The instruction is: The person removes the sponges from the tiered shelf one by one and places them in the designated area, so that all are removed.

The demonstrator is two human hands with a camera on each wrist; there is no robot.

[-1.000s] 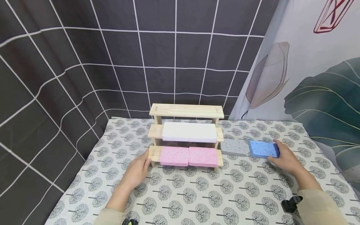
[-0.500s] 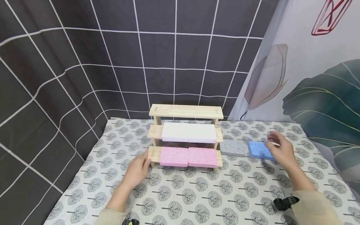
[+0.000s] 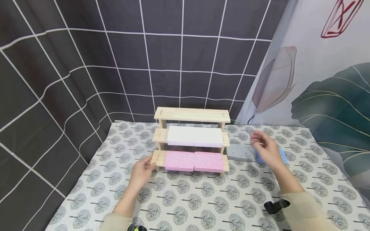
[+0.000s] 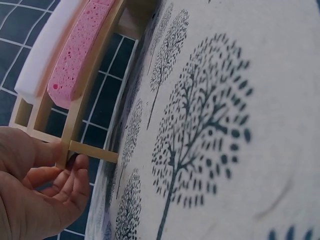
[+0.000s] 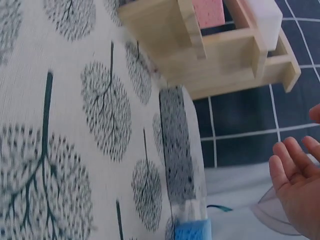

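A three-step wooden shelf (image 3: 192,114) stands on the table. Two pink sponges (image 3: 179,160) lie side by side on its lowest board, and white sponges (image 3: 195,136) on the middle one. With thumb above and fingers below, my left hand (image 3: 141,173) grips the left end of the lowest board; the left wrist view shows this left hand (image 4: 47,182) up close. My right hand (image 3: 267,149), loosely bent and holding nothing, hovers over a blue sponge (image 3: 283,156) that it partly covers. Left of it lies a grey sponge (image 3: 239,152), beside the shelf's right end.
A tablecloth with a tree print (image 3: 208,199) covers the table. Behind it hangs a dark curtain with white grid lines (image 3: 162,51), and a pale leaf-patterned curtain (image 3: 318,64) is at the right. The shelf's top board bears nothing.
My right hand has let go of the blue sponge, lifted, and moved left toward the grey sponge. The left hand keeps its grip on the shelf's end.
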